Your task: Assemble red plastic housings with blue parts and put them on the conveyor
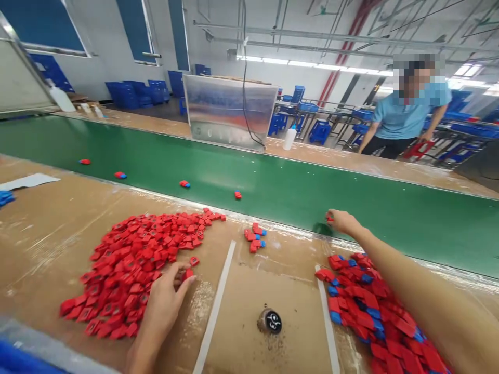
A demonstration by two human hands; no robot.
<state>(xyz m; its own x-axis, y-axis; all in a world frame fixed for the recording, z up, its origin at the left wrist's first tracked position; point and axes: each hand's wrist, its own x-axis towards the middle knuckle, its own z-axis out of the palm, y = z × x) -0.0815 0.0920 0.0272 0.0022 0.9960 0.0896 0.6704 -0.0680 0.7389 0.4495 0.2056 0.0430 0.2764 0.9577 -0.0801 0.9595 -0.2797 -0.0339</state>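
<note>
the left hand (161, 306) pinches a red piece (188, 274) at lower middle; the right hand (343, 222) pinches another red piece (330, 219).

No words, brands or numbers can be read anywhere. The red plastic pieces (128, 270) show no legible print at this size, and neither does the white plastic bottle (289, 138). The only marking is a white squiggle on a black round object (270, 321) on the tabletop, and it cannot be read as any letter or sign.
</note>
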